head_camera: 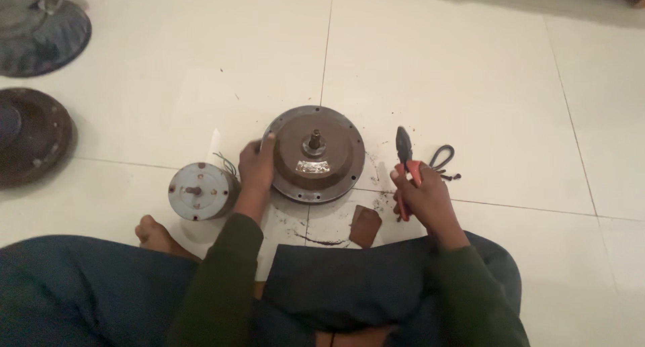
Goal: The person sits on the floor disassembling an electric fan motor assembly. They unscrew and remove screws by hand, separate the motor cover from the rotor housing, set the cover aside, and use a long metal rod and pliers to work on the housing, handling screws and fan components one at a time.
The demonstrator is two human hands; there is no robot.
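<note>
A round brown motor housing [314, 155] with a short centre shaft lies flat on the tiled floor. My left hand [255, 169] grips its left rim. My right hand [422, 194] holds red-handled pliers [405, 156] upright to the right of the housing, jaws pointing up and away from it. A smaller grey round motor part [199, 190] with thin wires sits just left of my left hand.
A looped dark cord [442, 159] lies right of the pliers. A small brown flat piece [365, 225] rests near my knees. Two round dark covers [30, 135] [40, 31] sit at the far left. My bare foot [156, 235] and crossed legs fill the bottom.
</note>
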